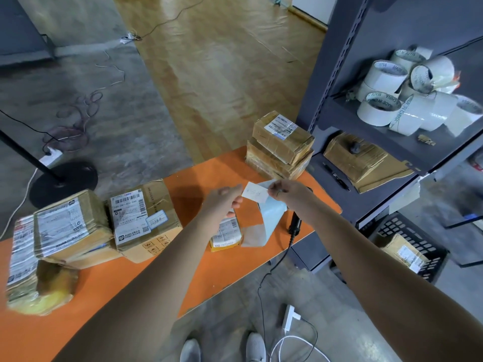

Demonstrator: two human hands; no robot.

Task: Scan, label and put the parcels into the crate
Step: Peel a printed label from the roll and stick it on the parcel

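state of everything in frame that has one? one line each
label: held above the table, pinched between both hands
left hand: pinches the label's left edge
right hand: pinches the label's right end
backing strip: hangs curled below the label
scanner: lies on the table, unheld, cabled
small parcel: flat on the table, under the left hand
stickered box: on the table, handwritten sticker on
crate: on the floor, one parcel inside

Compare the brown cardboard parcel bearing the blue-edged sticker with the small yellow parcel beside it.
The brown cardboard parcel is much larger than the small yellow parcel. The brown one carries a handwritten blue-edged sticker; none shows on the yellow one, which the left hand partly hides. Both lie on the orange table.
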